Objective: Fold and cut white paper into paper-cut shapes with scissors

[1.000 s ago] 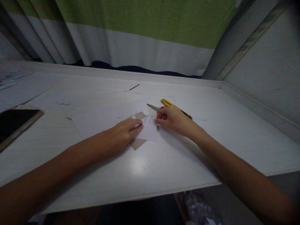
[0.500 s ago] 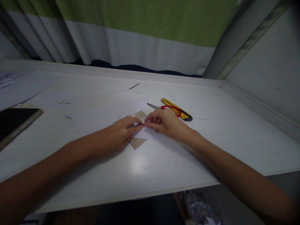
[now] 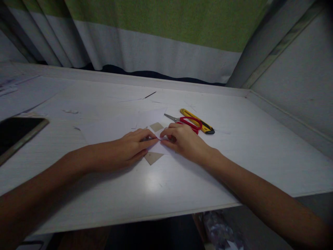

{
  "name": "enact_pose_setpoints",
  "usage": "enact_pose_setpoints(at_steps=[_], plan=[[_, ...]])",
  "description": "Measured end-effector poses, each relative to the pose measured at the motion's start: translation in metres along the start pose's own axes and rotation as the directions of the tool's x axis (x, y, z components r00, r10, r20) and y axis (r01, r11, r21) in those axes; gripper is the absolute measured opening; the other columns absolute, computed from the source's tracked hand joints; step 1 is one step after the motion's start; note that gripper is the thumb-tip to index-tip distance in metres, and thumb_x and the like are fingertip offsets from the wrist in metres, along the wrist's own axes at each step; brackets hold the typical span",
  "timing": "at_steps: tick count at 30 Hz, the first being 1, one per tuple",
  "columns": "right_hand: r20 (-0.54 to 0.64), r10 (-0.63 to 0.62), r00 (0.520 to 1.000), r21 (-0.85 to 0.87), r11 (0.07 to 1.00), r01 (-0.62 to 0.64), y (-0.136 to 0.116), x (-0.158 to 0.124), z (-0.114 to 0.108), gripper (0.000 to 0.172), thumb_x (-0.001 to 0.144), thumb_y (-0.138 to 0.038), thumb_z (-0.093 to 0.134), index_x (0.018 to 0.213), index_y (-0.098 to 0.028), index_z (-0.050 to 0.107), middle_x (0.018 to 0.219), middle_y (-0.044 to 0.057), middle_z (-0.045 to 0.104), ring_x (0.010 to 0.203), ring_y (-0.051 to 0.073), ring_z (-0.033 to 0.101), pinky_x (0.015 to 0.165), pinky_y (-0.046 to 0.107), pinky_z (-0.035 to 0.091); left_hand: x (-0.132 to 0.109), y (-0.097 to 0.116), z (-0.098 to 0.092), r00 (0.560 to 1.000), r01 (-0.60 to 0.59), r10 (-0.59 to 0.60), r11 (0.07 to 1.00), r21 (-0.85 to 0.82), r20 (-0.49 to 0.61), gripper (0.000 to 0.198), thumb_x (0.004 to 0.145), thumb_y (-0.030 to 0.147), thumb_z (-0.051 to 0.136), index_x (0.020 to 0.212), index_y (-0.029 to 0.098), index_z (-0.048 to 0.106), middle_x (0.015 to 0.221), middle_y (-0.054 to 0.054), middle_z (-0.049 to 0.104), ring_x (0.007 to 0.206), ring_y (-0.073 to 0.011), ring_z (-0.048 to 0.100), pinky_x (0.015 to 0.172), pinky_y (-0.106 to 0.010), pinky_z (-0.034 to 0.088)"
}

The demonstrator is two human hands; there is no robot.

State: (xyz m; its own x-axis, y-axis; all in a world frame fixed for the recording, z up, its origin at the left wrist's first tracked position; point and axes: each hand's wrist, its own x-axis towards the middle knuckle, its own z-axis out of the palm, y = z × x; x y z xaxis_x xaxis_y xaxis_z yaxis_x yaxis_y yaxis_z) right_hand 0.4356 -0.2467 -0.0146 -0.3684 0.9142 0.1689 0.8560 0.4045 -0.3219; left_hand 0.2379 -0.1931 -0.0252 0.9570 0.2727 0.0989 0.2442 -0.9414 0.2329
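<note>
A small piece of white paper (image 3: 159, 149) lies over grey-brown cardboard (image 3: 153, 158), whose corners show in front of and behind it. My left hand (image 3: 136, 145) is closed on the paper from the left, thumb and forefinger pinched at its middle. From the other side my right hand (image 3: 183, 141) pinches the same paper, its fingertips almost touching the left ones. The fingers hide part of the paper. Just beyond my right hand lie scissors with red handles (image 3: 192, 122), across a yellow box cutter (image 3: 208, 129).
White paper sheets (image 3: 111, 125) lie behind my left hand. A dark phone (image 3: 20, 133) rests at the left, with more papers (image 3: 33, 92) behind it. A thin black stick (image 3: 150, 95) lies farther back. The table's front edge (image 3: 145, 222) runs below my forearms.
My right fingers have shifted slightly, and the pinched paper rises a little between both hands. More of the rear cardboard and the red scissor handles shows. The camera view has moved slightly.
</note>
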Motion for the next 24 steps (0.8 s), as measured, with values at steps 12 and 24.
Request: enact_pose_setpoints(at_steps=[12,24], plan=[[0.022,-0.041,0.999,-0.048,0.998,0.042,-0.002,-0.001,-0.002,0.019,0.081,-0.02,0.043,0.088,-0.016,0.061,0.084,0.006,0.054,0.073,0.012,0.05,0.06,0.024,0.033,-0.002,0.002,0.002,0.994,0.105,-0.104,0.993,-0.058,0.023,0.038,0.085,0.026,0.027,0.122,0.022,0.038,0.118,-0.009,0.036,0.099,-0.0187,0.041,0.087,-0.036,0.035],[0.075,-0.034,0.997,-0.064,0.997,0.038,-0.001,0.0,-0.003,0.025,0.083,-0.02,0.038,0.085,-0.014,0.062,0.082,0.007,0.054,0.071,0.012,0.049,0.06,0.025,0.032,-0.005,0.001,-0.006,0.997,0.032,-0.03,0.999,-0.032,0.073,0.039,0.086,0.022,0.027,0.124,0.02,0.034,0.124,-0.01,0.038,0.114,-0.0196,0.034,0.093,-0.036,0.03]])
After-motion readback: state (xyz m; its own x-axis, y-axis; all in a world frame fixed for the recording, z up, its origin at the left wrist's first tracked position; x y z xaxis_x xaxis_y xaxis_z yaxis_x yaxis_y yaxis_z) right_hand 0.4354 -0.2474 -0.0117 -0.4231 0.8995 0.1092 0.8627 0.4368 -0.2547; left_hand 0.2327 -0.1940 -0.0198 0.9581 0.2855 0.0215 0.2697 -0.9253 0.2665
